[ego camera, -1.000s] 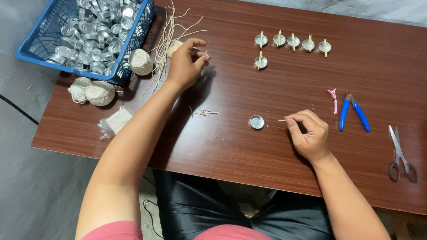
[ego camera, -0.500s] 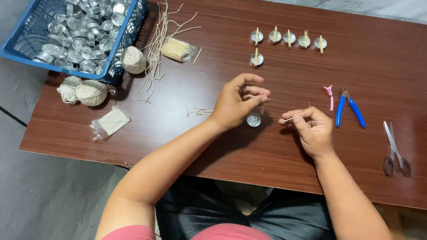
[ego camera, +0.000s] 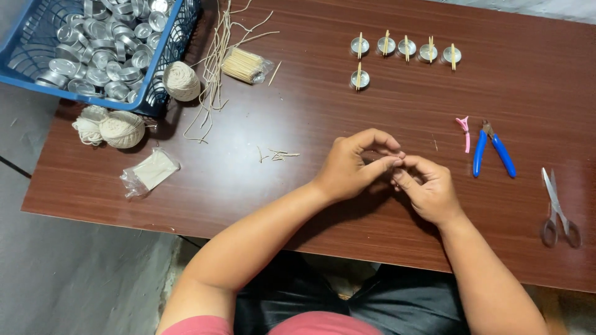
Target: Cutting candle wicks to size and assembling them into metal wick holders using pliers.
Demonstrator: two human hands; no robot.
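Both my hands, left [ego camera: 354,166] and right [ego camera: 428,189], have met, pinching something hidden; a slip could drop it onto the table [ego camera: 310,205].

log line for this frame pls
left hand | fingertips meet right hand at table centre | held item hidden | pliers, scissors right
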